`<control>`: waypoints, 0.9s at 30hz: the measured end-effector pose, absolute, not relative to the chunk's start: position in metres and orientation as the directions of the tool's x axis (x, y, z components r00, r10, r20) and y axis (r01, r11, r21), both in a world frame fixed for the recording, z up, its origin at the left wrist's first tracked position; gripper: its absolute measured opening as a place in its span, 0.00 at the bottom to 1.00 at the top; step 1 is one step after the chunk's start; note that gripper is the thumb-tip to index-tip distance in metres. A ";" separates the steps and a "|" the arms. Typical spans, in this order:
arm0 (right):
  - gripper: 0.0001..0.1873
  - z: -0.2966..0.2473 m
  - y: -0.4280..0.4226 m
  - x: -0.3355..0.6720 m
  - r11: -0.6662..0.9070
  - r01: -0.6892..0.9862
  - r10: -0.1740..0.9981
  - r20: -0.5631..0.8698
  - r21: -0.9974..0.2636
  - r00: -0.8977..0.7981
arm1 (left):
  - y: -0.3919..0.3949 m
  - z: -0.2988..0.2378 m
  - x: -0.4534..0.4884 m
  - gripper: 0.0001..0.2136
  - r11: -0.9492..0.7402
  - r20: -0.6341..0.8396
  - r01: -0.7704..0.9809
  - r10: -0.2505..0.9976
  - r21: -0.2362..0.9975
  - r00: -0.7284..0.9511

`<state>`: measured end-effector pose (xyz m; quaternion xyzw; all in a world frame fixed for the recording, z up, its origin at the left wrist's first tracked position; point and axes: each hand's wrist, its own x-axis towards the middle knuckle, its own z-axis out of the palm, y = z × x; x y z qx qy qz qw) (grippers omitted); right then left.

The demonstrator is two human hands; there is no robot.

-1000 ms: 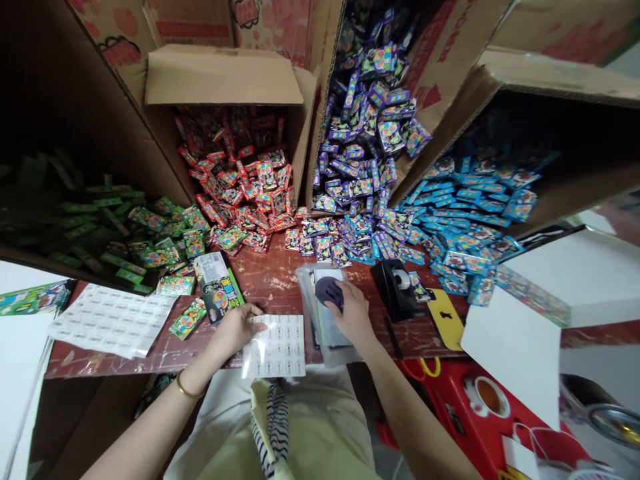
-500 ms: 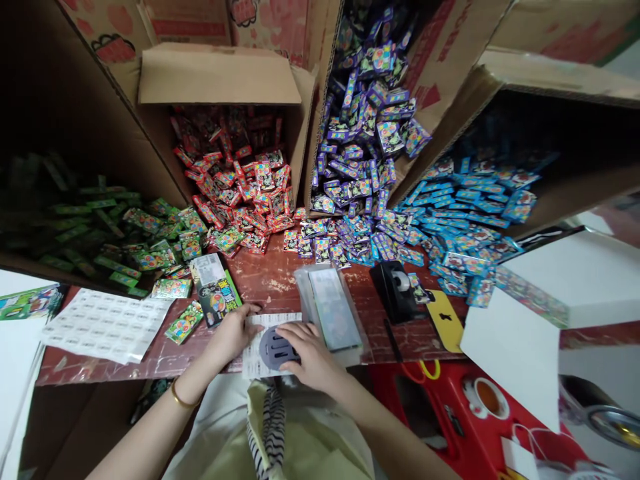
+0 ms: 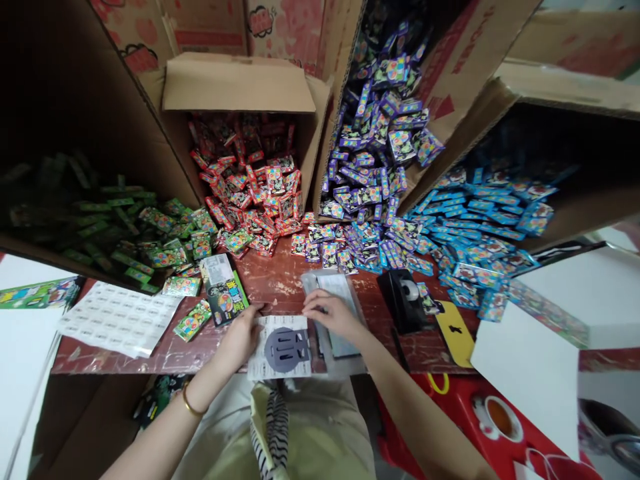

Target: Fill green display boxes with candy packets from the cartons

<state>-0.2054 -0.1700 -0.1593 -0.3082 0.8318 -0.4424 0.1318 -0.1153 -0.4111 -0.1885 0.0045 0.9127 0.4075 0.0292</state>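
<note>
My left hand point(image 3: 243, 339) is closed at the left edge of a white printed sheet point(image 3: 261, 321) at the table's front edge. On that sheet lies a flat grey-purple disc point(image 3: 281, 349) with slots and a notched tab on its right. Just right of the sheet, my right hand point(image 3: 336, 316) has its thumb and fingers pinched together over a stack of clear plastic sleeves point(image 3: 349, 365). Anything between those fingertips is too small to make out. A black and green printed packet point(image 3: 226, 293) lies beyond my left hand, with a small green box point(image 3: 193, 320) beside it.
Cardboard cartons spill small green point(image 3: 170, 257), red point(image 3: 250, 193), purple point(image 3: 370, 193) and blue boxes point(image 3: 465, 213) onto the table. A black tape dispenser point(image 3: 400, 303) and yellow phone case point(image 3: 454, 337) stand right. A sticker sheet point(image 3: 120, 319) lies left; a tea cup point(image 3: 497, 419) sits lower right.
My right hand has left the grey-purple disc and moved right and away from me, onto the plastic sleeves. The disc now lies uncovered. My left hand stays at the sheet; the view has shifted slightly.
</note>
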 end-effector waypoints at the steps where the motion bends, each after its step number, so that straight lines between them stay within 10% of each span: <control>1: 0.12 -0.158 -0.173 -0.204 0.400 -0.360 -0.604 0.053 -0.843 -0.795 | -0.411 -0.188 -0.115 0.25 0.667 -0.048 -0.014 0.033 0.745 -0.998; 5: 0.36 -0.173 -0.190 -0.197 0.378 -0.267 -0.581 -0.002 -0.886 -0.814 | -0.409 -0.190 -0.116 0.25 0.670 -0.044 -0.011 0.031 0.743 -0.999; 13: 0.35 -0.177 -0.188 -0.202 0.075 -0.009 -0.402 -0.023 -0.997 -0.915 | -0.398 -0.163 -0.101 0.26 0.669 -0.004 -0.028 -0.038 0.743 -0.999; 19: 0.44 -0.150 -0.263 -0.194 -0.021 0.001 -0.448 0.009 -1.000 -0.894 | -0.454 -0.125 -0.111 0.20 0.515 -0.059 -0.390 -0.545 0.763 -0.836; 27: 0.55 -0.187 -0.354 -0.194 -0.048 0.107 -0.489 -0.070 -0.993 -0.870 | -0.492 -0.120 -0.164 0.26 0.353 -0.144 -0.469 -0.656 0.810 -0.741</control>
